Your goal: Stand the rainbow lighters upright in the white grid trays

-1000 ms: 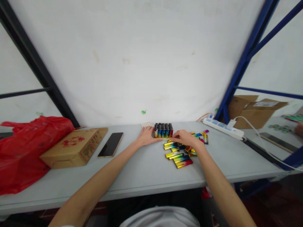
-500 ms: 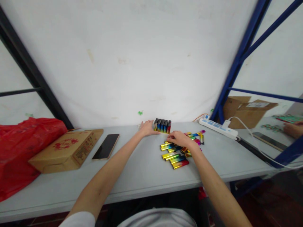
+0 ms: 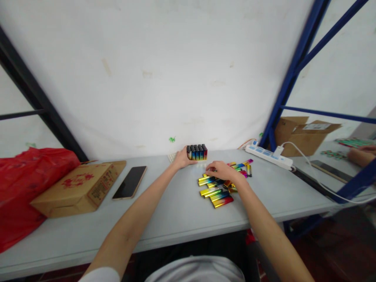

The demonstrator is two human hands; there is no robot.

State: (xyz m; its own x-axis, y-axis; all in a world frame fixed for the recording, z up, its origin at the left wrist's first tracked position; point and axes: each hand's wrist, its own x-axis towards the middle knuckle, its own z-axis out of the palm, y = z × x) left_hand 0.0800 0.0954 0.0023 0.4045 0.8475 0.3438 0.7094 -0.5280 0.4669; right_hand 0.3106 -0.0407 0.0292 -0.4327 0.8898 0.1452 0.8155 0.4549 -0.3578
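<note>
A tight block of upright lighters (image 3: pixel 197 152) with black tops and shiny rainbow bodies stands near the wall. My left hand (image 3: pixel 181 159) is closed around the left end of this block, thumb along the front and fingers partly hidden behind. Just to the right and closer to me lies a loose pile of lighters (image 3: pixel 222 200) in metallic gold, blue, green and red. Over the back left of that pile, my right hand (image 3: pixel 219 170) has its fingers curled down; whatever is at the fingertips is hidden. Behind the left hand a pale dotted sheet (image 3: pixel 171 157) shows partly.
On the left lie a phone (image 3: pixel 130 182), a cardboard box (image 3: pixel 79 184) and a red plastic bag (image 3: pixel 26 188). A white power strip (image 3: pixel 268 156) with cables runs along the right, near a blue frame post (image 3: pixel 289 82). Beyond it are an open carton (image 3: pixel 304 137) and another person's hand (image 3: pixel 361 154).
My left hand has closed in on the end of the lighter block, which has shifted slightly left. My right hand stays over the pile with only a small movement.
</note>
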